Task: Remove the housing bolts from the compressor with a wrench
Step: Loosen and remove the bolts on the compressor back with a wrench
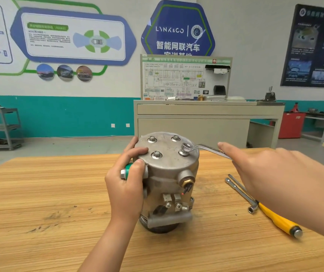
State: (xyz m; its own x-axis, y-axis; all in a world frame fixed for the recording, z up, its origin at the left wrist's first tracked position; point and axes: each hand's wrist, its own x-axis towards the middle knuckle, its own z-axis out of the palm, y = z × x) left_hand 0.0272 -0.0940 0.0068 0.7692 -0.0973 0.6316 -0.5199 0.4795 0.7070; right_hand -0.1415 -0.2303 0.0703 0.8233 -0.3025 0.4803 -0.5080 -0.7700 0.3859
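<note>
On worktop (39,193): compressor (169,173) upright, long axis vertical, bolted face up; left grip (126,185) clasps its left side, thumb on top. Ring of wrench (206,149) at right-near bolt (183,153), possibly lifted clear; handle runs right, where right grip (265,173), fingers straight, presses it.

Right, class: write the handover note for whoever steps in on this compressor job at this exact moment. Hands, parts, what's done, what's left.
Left hand grips the side of the compressor, steadying it upright on the wooden table.
Right hand is open, straight fingers pushing the handle of the ring wrench; its ring sits on the right front housing bolt.
Done: no bolt is out; all four visible bolts are in the top cover.
To do: loosen and remove all four.
Spare L-shaped socket wrench and yellow-handled screwdriver lie on the table to the right.
</note>
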